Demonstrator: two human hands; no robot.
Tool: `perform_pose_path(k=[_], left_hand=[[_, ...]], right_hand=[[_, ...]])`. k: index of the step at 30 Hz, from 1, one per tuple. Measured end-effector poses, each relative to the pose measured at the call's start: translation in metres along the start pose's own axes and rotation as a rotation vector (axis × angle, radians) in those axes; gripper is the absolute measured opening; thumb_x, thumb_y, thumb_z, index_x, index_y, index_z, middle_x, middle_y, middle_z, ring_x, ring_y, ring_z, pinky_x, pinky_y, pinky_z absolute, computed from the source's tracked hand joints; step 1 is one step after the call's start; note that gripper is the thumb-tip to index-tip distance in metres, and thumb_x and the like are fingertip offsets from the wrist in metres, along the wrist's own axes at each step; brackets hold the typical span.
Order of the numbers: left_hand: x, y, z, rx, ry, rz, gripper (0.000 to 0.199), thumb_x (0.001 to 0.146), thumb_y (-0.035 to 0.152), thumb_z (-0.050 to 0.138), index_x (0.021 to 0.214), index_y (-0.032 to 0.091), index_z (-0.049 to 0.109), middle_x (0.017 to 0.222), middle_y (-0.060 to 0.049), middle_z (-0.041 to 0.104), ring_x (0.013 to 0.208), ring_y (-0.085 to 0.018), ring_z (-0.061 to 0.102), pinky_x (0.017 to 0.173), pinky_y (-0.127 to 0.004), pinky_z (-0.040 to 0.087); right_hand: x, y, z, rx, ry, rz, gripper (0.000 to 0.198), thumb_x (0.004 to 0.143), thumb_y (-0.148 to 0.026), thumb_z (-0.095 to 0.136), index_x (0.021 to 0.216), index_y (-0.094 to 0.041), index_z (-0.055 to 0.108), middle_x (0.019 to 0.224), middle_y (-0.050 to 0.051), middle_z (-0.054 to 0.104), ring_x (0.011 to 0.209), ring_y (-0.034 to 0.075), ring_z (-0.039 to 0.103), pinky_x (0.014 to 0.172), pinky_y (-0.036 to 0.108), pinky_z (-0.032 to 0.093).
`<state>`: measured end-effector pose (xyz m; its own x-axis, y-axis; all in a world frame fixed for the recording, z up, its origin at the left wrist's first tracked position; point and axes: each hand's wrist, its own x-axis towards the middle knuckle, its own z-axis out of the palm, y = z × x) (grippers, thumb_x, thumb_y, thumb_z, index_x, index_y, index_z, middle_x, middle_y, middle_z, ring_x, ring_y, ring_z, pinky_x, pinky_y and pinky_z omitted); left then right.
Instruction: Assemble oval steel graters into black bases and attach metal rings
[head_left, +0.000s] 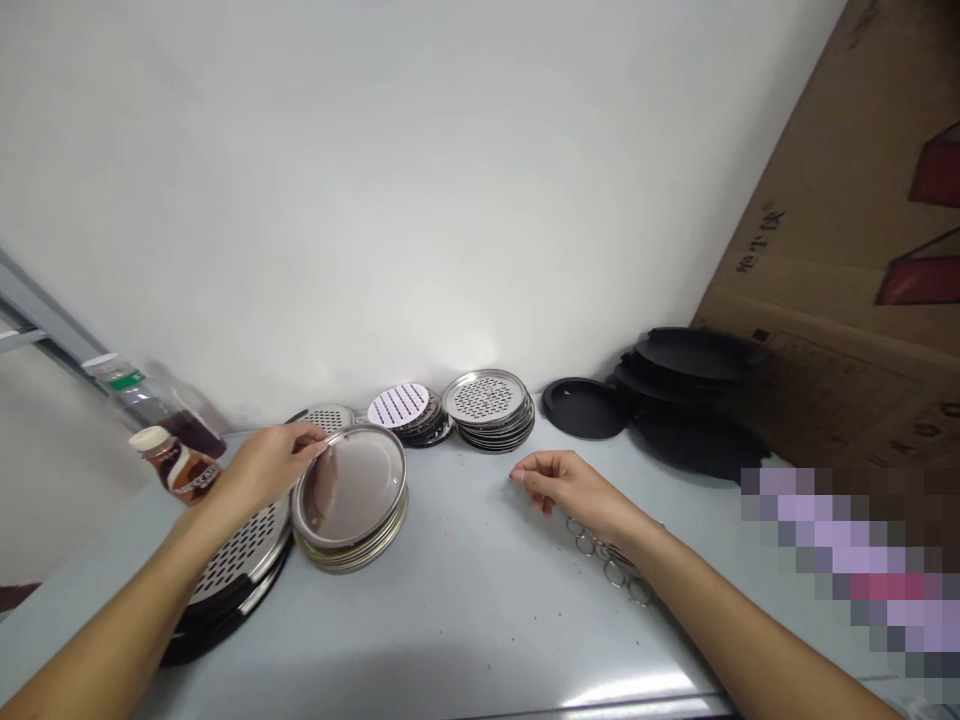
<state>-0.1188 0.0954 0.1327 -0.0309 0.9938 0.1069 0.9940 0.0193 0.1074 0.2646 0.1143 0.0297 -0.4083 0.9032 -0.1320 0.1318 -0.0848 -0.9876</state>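
Note:
My left hand [279, 462] pinches the far-left rim of a shiny round metal plate [356, 482]. The plate sits slightly tilted on top of a stack of similar round plates [352, 560]. My right hand [559, 480] hovers over the table's middle, its fingers loosely curled, thumb near the index finger, and nothing visible in them. Beneath my right wrist lie several metal rings [615, 572]. Partly hidden by my left forearm is a pile of perforated metal discs with black rims [247, 550].
Along the wall stand a stack of perforated discs [487, 397], a smaller pile topped by a slotted pale disc [399, 405], and black pans [697, 355]. Two bottles, one brown-labelled [176, 465] and one clear [150, 395], lean at left. A large cardboard box [825, 250] bounds the right.

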Motion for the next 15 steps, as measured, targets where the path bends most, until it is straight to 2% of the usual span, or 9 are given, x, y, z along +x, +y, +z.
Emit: perform_pose_path(k=[2,4,7,10,12,15], left_hand=[[-0.003,0.021,-0.006,-0.031,0.023,0.019,0.029,0.086,0.037,0.047,0.099,0.022,0.068,0.094,-0.003,0.075,0.086,-0.024,0.067,0.075,-0.030,0.046],[-0.009,0.054,-0.003,-0.073,0.028,0.096,0.023,0.085,0.034,0.052,0.095,0.024,0.069,0.093,-0.001,0.075,0.085,-0.023,0.067,0.074,-0.030,0.046],[-0.020,0.113,0.019,-0.170,-0.062,0.249,0.022,0.090,0.030,0.048,0.097,0.026,0.069,0.090,0.000,0.075,0.080,-0.020,0.068,0.068,-0.028,0.045],[-0.028,0.159,0.051,-0.040,-0.123,0.345,0.022,0.092,0.023,0.045,0.088,0.021,0.066,0.085,-0.005,0.074,0.079,-0.022,0.068,0.067,-0.029,0.043],[-0.030,0.174,0.069,0.000,-0.130,0.340,0.020,0.092,0.020,0.046,0.087,0.019,0.066,0.083,-0.008,0.073,0.079,-0.025,0.068,0.066,-0.031,0.043],[-0.030,0.179,0.084,0.020,-0.139,0.326,0.018,0.091,0.019,0.047,0.089,0.018,0.065,0.083,-0.010,0.072,0.078,-0.027,0.068,0.065,-0.033,0.044]], right_hand=[[0.001,-0.003,-0.006,0.013,0.066,-0.025,0.026,0.080,-0.042,0.064,0.078,-0.016,0.064,0.063,-0.001,0.055,0.054,0.011,0.051,0.051,0.023,0.042],[0.003,-0.005,-0.011,0.023,0.131,-0.044,0.027,0.079,-0.042,0.065,0.073,-0.016,0.062,0.060,-0.002,0.054,0.052,0.010,0.049,0.050,0.022,0.041],[0.007,-0.004,-0.016,0.019,0.188,-0.050,0.027,0.078,-0.042,0.066,0.071,-0.017,0.060,0.059,-0.002,0.054,0.051,0.010,0.049,0.049,0.022,0.041],[0.010,0.000,-0.015,-0.008,0.200,-0.052,0.026,0.077,-0.042,0.065,0.072,-0.016,0.060,0.057,-0.003,0.053,0.050,0.010,0.049,0.048,0.022,0.041],[0.012,0.003,-0.013,-0.033,0.197,-0.056,0.025,0.078,-0.040,0.064,0.072,-0.016,0.061,0.055,-0.003,0.052,0.048,0.010,0.048,0.047,0.022,0.040],[0.013,0.006,-0.008,-0.077,0.183,-0.055,0.022,0.078,-0.037,0.062,0.074,-0.015,0.063,0.056,-0.003,0.052,0.048,0.009,0.047,0.046,0.021,0.039]])
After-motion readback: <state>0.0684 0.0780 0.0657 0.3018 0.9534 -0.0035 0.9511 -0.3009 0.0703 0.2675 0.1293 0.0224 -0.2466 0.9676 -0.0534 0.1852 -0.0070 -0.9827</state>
